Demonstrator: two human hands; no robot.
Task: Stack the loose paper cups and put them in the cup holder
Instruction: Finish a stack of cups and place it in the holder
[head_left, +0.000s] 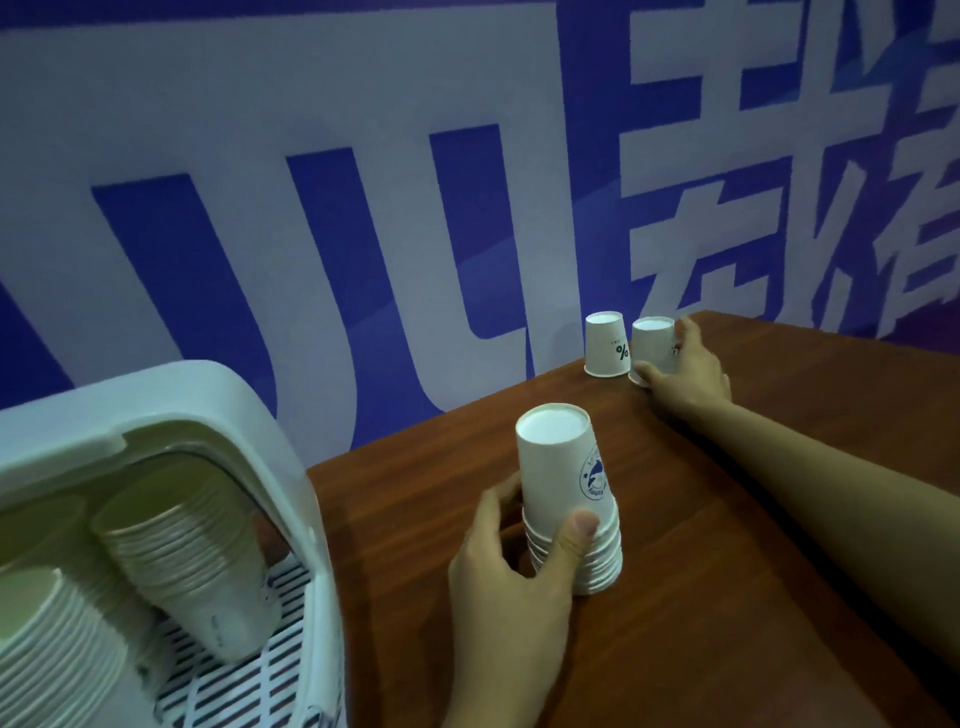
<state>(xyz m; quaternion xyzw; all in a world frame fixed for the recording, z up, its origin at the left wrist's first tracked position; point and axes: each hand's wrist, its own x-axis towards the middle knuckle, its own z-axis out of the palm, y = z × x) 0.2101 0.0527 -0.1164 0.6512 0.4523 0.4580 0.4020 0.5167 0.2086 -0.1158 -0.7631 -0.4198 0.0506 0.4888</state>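
Left hand (511, 566): fingers curled round inverted nested stack of white paper cups (569, 499) on brown wooden table (727, 597).
Right hand (685, 371): fingers wrapped round far loose white paper cup (652, 345).
Neighbouring loose white cup (607, 343): just beside; likely knocked over on lift.
White cup holder (291, 467): left.

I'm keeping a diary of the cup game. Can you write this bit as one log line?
left hand: grips cup stack | right hand: grips far loose cup | other loose cup: untouched | cup holder: already holds stacks
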